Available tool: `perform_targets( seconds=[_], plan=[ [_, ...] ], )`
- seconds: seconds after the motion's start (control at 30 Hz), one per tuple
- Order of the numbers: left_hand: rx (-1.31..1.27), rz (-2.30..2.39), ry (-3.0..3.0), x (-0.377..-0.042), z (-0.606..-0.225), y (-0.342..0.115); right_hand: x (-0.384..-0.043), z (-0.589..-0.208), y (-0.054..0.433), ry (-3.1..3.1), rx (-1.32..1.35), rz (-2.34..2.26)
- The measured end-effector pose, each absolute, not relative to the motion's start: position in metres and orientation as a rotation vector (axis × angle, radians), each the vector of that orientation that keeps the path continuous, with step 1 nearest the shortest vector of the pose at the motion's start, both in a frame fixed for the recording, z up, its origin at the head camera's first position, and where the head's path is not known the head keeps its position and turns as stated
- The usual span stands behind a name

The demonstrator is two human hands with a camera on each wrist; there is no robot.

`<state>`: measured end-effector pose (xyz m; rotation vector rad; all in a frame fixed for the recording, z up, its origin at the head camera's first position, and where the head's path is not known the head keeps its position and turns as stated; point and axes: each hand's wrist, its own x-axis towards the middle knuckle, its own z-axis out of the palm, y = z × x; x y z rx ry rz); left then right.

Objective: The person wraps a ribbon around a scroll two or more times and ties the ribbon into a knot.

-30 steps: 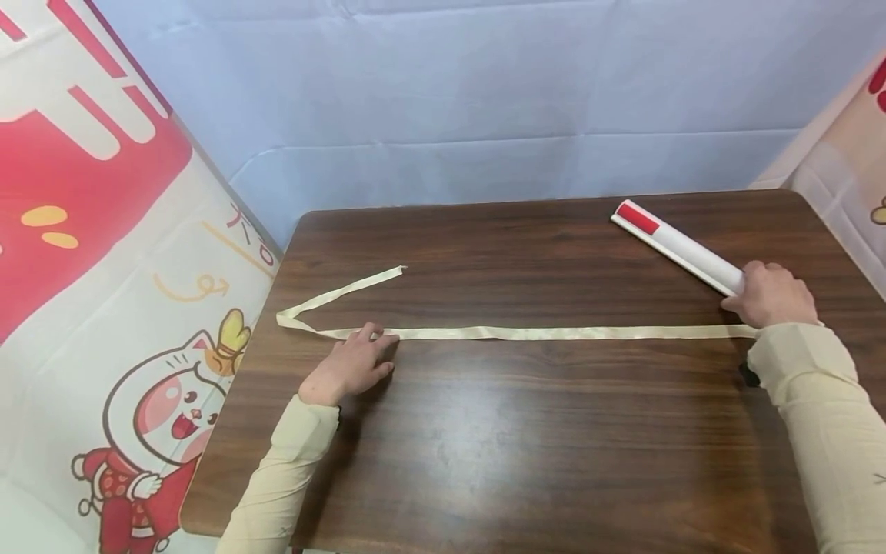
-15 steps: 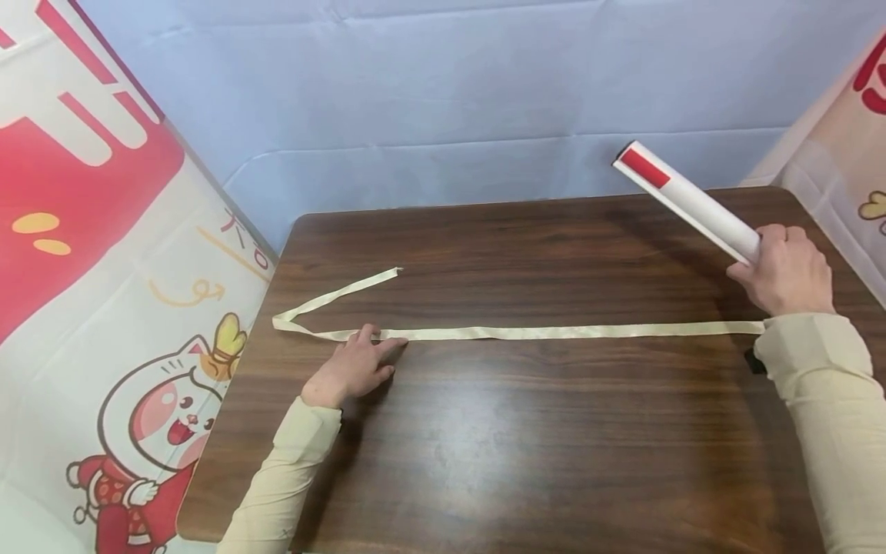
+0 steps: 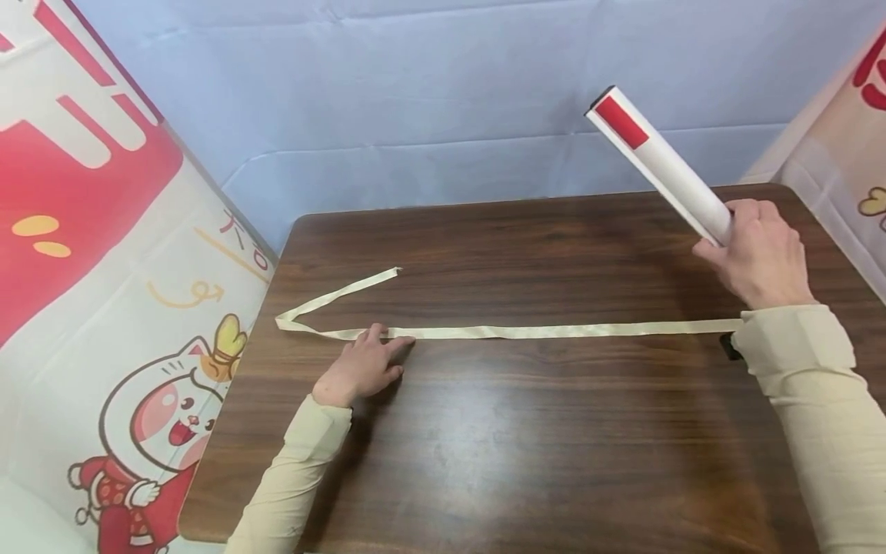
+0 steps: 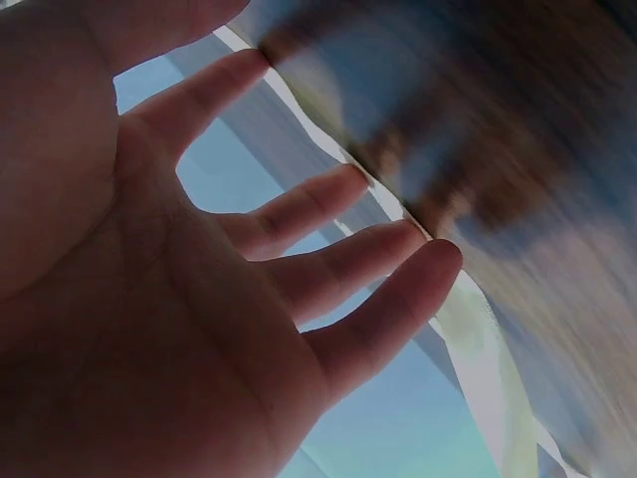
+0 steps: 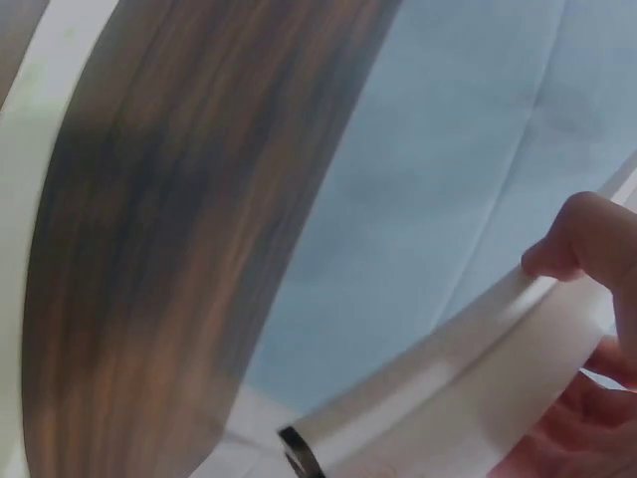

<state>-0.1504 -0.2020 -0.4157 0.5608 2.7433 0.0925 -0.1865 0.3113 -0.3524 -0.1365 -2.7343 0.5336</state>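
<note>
Head view: the dark wood table (image 3: 498, 431) supports a pale ribbon (image 3: 567, 332), its left portion folded back. A white tube (image 3: 661, 165) is raised, angled up and left from my right hand (image 3: 764, 258), which grips its lower end. My left hand (image 3: 361, 365) rests spread fingertips on the ribbon. A red patch (image 3: 621, 121) marks the tube's upper end.

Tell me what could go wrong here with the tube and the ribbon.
The right hand holds the white tube near one end above the table, so its free part might tip. The left hand touches the ribbon, so a slide could pull it crooked. The right sleeve hides the ribbon's right end and might snag it.
</note>
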Motion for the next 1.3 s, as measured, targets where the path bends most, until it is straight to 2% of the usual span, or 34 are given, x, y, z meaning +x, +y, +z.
perform_targets(
  seconds=[0.53, 1.3],
  plan=[
    [0.546, 0.127, 2.702, -0.15, -0.408, -0.179, -0.182, -0.352, 0.232, -2.823, 0.045, 0.77],
    [0.528, 0.047, 2.685, -0.15, -0.41, -0.151, -0.158, -0.374, 0.139, -3.025, 0.096, 0.998]
  ],
)
